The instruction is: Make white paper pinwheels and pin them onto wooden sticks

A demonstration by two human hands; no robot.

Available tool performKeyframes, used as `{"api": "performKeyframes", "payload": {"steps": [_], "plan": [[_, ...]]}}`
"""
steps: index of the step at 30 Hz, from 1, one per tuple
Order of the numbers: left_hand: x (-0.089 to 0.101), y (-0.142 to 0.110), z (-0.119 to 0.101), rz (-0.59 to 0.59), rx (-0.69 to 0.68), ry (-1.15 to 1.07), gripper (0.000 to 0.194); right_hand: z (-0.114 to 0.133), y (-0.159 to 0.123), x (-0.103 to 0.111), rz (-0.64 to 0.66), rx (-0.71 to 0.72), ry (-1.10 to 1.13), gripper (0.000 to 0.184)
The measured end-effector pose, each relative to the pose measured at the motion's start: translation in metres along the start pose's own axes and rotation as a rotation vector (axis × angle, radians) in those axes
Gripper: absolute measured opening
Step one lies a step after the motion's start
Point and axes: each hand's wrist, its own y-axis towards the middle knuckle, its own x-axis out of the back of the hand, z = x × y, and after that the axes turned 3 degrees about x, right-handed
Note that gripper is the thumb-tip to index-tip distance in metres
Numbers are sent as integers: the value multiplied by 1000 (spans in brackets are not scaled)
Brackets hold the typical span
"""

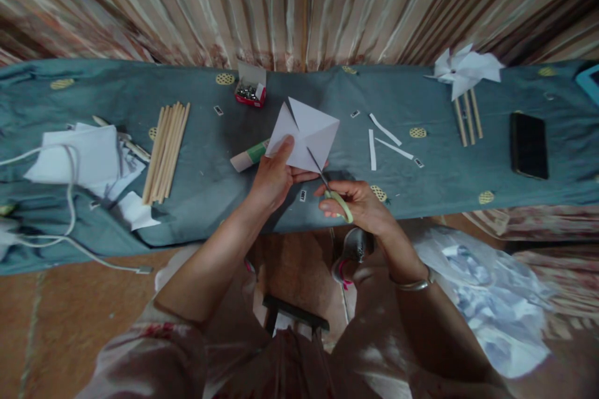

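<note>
My left hand (276,177) grips a square of white paper (316,121), thumb on top and fingers underneath. A slit runs in from the paper's upper left corner towards its middle. In my right hand (358,202) is a pair of scissors (337,202) with pale green handles. Their blades lie at the paper's lower right corner, pointing to its middle. Partly hidden behind the paper and my left hand lies a glue stick (248,157) with a green band. Three narrow white paper strips (372,149) lie to the right.
A small red box of metal pins (251,90) stands at the back. Wooden sticks (166,153), stacked white paper (79,156) and a white cable (72,199) lie left. Paper pinwheels (468,68) and a black phone (528,145) lie right. A plastic bag of scraps (491,305) sits below the table.
</note>
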Motion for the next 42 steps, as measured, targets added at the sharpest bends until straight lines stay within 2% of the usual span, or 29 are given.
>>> {"api": "performKeyframes", "payload": {"steps": [12,26,30,36,42], "plan": [[-2,-1,0,-14,25,4,32,-4,0,0,-1,65,-41,39],[-1,-1,2,1,14,17,24,-3,-1,-2,-21,61,-33,36],[0,0,4,14,-2,-1,24,-2,-3,-1,5,46,-36,39],[3,3,-1,-28,-42,-41,23,6,-9,5,97,21,-80,44],[9,3,-8,-33,-80,-85,25,14,-14,19,145,24,-156,46]]}}
